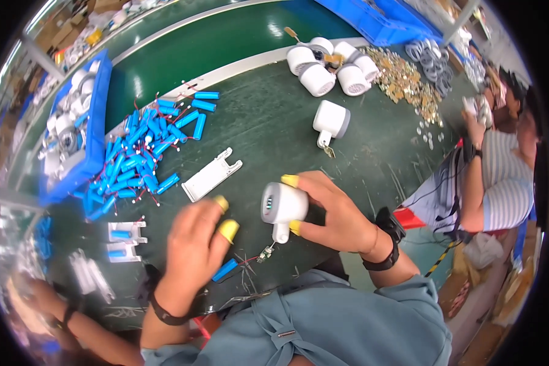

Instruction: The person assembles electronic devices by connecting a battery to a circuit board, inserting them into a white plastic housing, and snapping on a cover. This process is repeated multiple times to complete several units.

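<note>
The right hand (332, 213) is extended from the lower right, palm turned left, wrist strapped with a black band. It is closed around a small white plastic fan body with a round head and short stub handle (282, 209). The body is pinched between a yellow-capped forefinger at its upper edge and a yellow-capped thumb at its lower right side. The round head is faced toward the left hand, and the stub handle is directed downward toward the person; the long axis is thus run roughly from far to near, slightly tilted. A thin red wire with a small green circuit board (265, 252) is hung below the stub.

The left hand (195, 244) is raised just left of the fan body, back of the hand toward the camera, fingers loosely curled and partly open; nothing is seen gripped in it. Two of its fingertips (228, 229) are covered by yellow rubber caps. A blue cylindrical battery cell (225, 269) is lain just below this hand, on the dark green table surface (274, 134).

A flat white plastic cover plate (211, 174) is placed just beyond the left hand. A heap of blue cells with red leads (140, 158) is spread farther left. A second white fan body (330, 121) is stood beyond the right hand.
</note>
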Available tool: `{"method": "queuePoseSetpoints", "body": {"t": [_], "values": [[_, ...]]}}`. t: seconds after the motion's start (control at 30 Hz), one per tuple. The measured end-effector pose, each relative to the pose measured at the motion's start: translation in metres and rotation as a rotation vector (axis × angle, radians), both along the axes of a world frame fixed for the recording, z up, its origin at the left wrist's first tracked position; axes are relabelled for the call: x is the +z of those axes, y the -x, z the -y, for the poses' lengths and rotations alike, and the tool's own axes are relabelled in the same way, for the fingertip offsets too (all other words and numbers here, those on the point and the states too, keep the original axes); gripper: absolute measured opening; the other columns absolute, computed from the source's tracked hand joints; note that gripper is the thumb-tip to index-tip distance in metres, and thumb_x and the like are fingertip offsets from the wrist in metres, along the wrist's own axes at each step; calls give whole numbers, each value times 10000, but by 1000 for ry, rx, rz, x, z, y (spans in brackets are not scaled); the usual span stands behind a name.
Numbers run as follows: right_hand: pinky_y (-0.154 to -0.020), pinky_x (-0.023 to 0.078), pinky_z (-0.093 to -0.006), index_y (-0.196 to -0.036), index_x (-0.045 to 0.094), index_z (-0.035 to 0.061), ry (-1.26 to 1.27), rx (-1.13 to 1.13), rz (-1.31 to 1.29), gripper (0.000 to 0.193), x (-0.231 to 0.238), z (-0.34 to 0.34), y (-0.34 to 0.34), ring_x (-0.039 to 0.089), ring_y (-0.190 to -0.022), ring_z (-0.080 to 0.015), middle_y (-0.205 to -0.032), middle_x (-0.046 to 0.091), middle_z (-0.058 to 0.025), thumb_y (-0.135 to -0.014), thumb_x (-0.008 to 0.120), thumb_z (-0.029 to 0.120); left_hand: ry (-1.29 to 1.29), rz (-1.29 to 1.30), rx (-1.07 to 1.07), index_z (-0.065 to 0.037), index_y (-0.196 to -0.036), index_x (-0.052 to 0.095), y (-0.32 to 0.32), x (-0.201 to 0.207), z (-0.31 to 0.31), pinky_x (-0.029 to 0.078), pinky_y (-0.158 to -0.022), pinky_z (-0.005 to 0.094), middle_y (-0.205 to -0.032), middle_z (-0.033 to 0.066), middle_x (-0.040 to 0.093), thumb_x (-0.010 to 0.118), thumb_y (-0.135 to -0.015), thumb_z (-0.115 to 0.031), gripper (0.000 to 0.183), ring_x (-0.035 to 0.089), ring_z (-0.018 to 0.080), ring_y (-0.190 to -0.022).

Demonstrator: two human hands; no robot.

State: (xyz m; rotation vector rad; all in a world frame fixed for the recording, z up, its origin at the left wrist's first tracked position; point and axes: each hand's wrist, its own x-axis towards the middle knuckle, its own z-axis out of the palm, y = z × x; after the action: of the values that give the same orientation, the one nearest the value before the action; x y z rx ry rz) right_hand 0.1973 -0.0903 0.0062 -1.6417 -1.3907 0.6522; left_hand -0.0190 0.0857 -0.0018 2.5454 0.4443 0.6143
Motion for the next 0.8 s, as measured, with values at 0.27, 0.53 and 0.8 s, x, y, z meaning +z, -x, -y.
{"method": "queuePoseSetpoints", "body": {"t": [0.27,0.53,0.8], "values": [[-1091,386,-361,-1376,429,-26,47,-145,-191,657,-12,36,-11,501,-1237,-245,-1313,439,-127,-742,568,-127,-130,-101,195,3,-1345,476,-1,-25,-24,352,-1043,468,-1308,182,540,672,-812,-67,572,482,379,-1228],[-904,501,-421,-1097,628,28,-375,270,402,375,8,7,64,609,-1090,-331,-1159,604,-149,-729,700,27,-100,-121,209,5,-1346,466,6,-16,-23,373,-1022,451,-1257,182,575,664,-796,-39,585,520,374,-1176],[-870,488,-419,-1095,626,31,-194,330,446,351,-26,-21,84,595,-1030,-297,-1098,606,-109,-746,663,43,-27,-187,196,4,-1399,393,49,-10,-1,443,-971,440,-1233,171,608,677,-771,8,689,553,379,-1126]]}}
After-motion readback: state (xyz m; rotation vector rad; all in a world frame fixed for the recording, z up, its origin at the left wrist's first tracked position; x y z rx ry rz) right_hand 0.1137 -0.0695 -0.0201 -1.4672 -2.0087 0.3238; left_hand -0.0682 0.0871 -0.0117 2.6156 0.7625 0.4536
